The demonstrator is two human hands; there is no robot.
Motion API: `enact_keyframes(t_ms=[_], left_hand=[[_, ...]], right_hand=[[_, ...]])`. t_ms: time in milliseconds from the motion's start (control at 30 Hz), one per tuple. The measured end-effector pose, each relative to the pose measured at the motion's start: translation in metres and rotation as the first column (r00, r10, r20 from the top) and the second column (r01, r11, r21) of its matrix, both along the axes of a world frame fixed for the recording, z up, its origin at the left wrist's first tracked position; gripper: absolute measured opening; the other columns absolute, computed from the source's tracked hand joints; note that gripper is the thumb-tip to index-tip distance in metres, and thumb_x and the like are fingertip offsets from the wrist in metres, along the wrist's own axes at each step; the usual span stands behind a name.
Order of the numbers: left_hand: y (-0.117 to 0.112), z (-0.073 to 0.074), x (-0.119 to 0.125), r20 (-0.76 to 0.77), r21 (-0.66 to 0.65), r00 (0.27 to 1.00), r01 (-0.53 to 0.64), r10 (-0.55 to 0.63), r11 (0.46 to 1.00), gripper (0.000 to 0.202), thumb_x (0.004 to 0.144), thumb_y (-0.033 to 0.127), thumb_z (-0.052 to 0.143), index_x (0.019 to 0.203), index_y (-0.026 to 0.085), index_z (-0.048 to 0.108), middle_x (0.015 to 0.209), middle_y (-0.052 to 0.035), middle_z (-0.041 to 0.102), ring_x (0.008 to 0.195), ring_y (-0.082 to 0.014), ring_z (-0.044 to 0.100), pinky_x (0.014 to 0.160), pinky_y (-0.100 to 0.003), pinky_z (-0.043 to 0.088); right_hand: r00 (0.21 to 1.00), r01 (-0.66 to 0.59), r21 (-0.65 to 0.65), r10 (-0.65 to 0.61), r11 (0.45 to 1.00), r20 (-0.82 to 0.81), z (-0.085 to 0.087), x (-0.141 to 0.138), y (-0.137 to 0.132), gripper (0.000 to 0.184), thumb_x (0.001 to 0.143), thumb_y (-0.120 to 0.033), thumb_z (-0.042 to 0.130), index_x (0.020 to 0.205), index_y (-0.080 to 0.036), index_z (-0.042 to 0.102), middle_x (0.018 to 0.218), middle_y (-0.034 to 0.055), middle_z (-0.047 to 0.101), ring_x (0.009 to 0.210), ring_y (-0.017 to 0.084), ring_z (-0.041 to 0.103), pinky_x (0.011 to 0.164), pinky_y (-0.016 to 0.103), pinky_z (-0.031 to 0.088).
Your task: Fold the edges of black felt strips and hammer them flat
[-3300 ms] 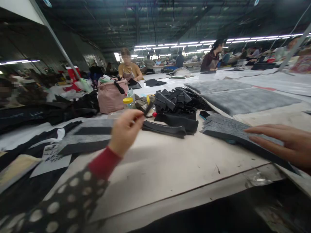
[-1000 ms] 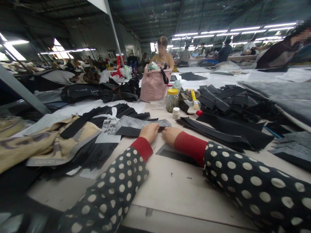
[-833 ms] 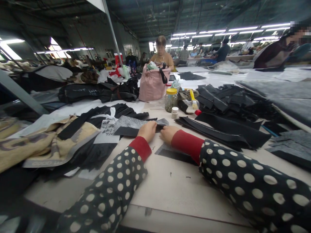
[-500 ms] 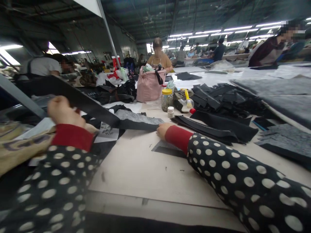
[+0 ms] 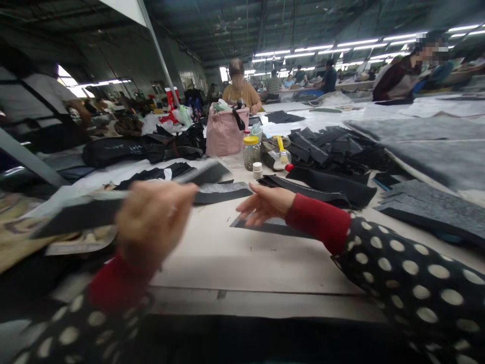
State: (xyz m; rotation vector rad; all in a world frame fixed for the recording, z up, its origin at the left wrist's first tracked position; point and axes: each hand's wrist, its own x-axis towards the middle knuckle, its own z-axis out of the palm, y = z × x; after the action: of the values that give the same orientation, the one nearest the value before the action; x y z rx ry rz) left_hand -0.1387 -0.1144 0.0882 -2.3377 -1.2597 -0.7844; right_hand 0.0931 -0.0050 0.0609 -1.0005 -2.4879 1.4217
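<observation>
Stretching away from my body toward twelve o'clock, the pale worktable (image 5: 212,258) carries everything within my reach. Out between one and two o'clock lie wide grey sheets (image 5: 435,156), and nearer me, toward two, a layered stack of grey pieces (image 5: 435,202) with a dark edge. A loose heap of black pieces (image 5: 333,149) sits at one o'clock. Just before twelve, well off, stands a pink bag (image 5: 223,134) with a black strap.

Between ten and eleven o'clock is the dark strip (image 5: 83,217), its end reaching out to the left of my fist. Another blurred dark length shows beyond my knuckles toward twelve; I cannot tell whether it is the same piece. On the table, just before twelve, a grey-and-black strip (image 5: 227,194) lies flat, and nearer me, slightly past twelve, lies a second flat piece (image 5: 280,228).

My left hand (image 5: 153,225), at eleven o'clock and smeared by blur, is clenched on the dark strip. My right hand (image 5: 265,202), a little past twelve, holds nothing: its fingers are parted over the second flat piece, though I cannot tell if they touch it.

Beyond that hand are a yellow-lidded jar (image 5: 251,155) at twelve, a yellow-handled brush (image 5: 281,151) just past it, and a little white-capped bottle (image 5: 257,171) near the jar.
</observation>
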Motion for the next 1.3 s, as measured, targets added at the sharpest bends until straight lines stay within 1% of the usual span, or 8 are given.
enact_keyframes(t_ms=[133, 233, 333, 700, 867, 967, 1100, 1300], left_hand=[[-0.013, -0.053, 0.082, -0.268, 0.086, 0.916, 0.330, -0.297, 0.940, 0.021, 0.085, 0.015, 0.039, 0.099, 0.019, 0.054, 0.085, -0.0037, 0.061, 0.075, -0.0160, 0.053, 0.062, -0.031, 0.042], [-0.020, -0.083, 0.120, -0.304, -0.093, 0.873, 0.371, -0.381, 0.924, 0.017, 0.086, 0.017, 0.037, 0.088, 0.015, 0.053, 0.074, -0.0035, 0.057, 0.065, -0.0139, 0.050, 0.054, -0.029, 0.038], [-0.022, -0.098, 0.133, -0.301, -0.198, 0.861, 0.363, -0.409, 0.910, 0.016, 0.086, 0.018, 0.036, 0.083, 0.016, 0.052, 0.070, -0.0027, 0.054, 0.061, -0.0141, 0.048, 0.050, -0.028, 0.036], [-0.012, -0.038, 0.108, 0.013, -0.538, 0.966, 0.225, -0.260, 0.812, 0.042, 0.077, 0.026, 0.052, 0.118, 0.023, 0.044, 0.112, -0.0076, 0.054, 0.101, -0.0193, 0.050, 0.085, -0.033, 0.042], [0.038, -0.016, 0.070, 0.043, -0.850, 0.991, 0.104, -0.130, 0.516, 0.030, 0.074, 0.025, 0.053, 0.104, 0.026, 0.057, 0.093, 0.0004, 0.062, 0.083, -0.0163, 0.057, 0.074, -0.024, 0.043], [0.066, -0.010, 0.060, 0.277, -0.853, 0.961, 0.238, 0.017, 0.465, 0.033, 0.072, 0.029, 0.056, 0.104, 0.022, 0.057, 0.082, 0.0016, 0.061, 0.069, -0.0128, 0.055, 0.061, -0.021, 0.042], [0.095, -0.030, 0.059, 0.559, -0.773, 0.817, 0.451, 0.142, 0.446, 0.041, 0.069, 0.025, 0.058, 0.108, 0.014, 0.052, 0.066, 0.0029, 0.052, 0.059, -0.0086, 0.049, 0.055, -0.019, 0.039], [0.109, -0.080, 0.048, 0.614, -0.772, 0.758, 0.518, 0.221, 0.368, 0.043, 0.069, 0.025, 0.057, 0.110, 0.014, 0.050, 0.063, 0.0049, 0.045, 0.054, -0.0060, 0.043, 0.050, -0.019, 0.032]], right_hand=[[0.984, 0.011, -0.572, -0.109, 0.820, -0.138, -0.022, 0.044, -0.044, 0.057, 0.074, -0.065, 0.035, 0.088, -0.013, 0.054, 0.071, 0.0028, 0.059, 0.058, 0.011, 0.058, 0.049, 0.020, 0.044], [0.983, 0.121, -0.525, -0.175, 0.843, -0.055, -0.040, 0.071, -0.068, 0.043, 0.064, -0.050, 0.061, 0.086, -0.013, 0.053, 0.062, -0.0031, 0.051, 0.052, 0.006, 0.050, 0.046, 0.016, 0.039], [0.968, 0.127, -0.452, -0.210, 0.883, -0.138, -0.046, 0.085, -0.084, 0.046, 0.073, -0.055, 0.048, 0.090, -0.013, 0.052, 0.068, -0.0006, 0.051, 0.058, 0.007, 0.048, 0.049, 0.018, 0.039], [0.975, 0.216, 0.257, -0.192, 0.942, -0.114, -0.047, 0.102, -0.094, 0.015, 0.074, -0.021, 0.046, 0.080, -0.017, 0.059, 0.072, 0.0012, 0.060, 0.067, 0.012, 0.052, 0.062, 0.023, 0.039], [0.904, 0.410, 0.291, -0.345, 0.864, -0.252, -0.029, 0.137, -0.083, 0.018, 0.076, -0.032, 0.048, 0.076, -0.017, 0.058, 0.068, 0.0017, 0.057, 0.064, 0.013, 0.051, 0.061, 0.024, 0.040], [0.790, 0.598, 0.188, -0.535, 0.779, -0.299, -0.029, 0.158, -0.069, 0.027, 0.072, -0.044, 0.052, 0.067, -0.018, 0.054, 0.057, -0.0006, 0.050, 0.054, 0.012, 0.047, 0.052, 0.024, 0.039], [0.682, 0.723, 0.140, -0.668, 0.676, -0.297, -0.045, 0.170, -0.055, 0.034, 0.069, -0.052, 0.053, 0.061, -0.019, 0.052, 0.052, -0.0016, 0.046, 0.051, 0.012, 0.045, 0.049, 0.025, 0.039], [0.725, 0.688, 0.162, -0.657, 0.708, -0.208, -0.073, 0.169, -0.048, 0.035, 0.070, -0.053, 0.051, 0.073, -0.018, 0.056, 0.071, 0.0023, 0.059, 0.067, 0.017, 0.054, 0.061, 0.029, 0.044]])
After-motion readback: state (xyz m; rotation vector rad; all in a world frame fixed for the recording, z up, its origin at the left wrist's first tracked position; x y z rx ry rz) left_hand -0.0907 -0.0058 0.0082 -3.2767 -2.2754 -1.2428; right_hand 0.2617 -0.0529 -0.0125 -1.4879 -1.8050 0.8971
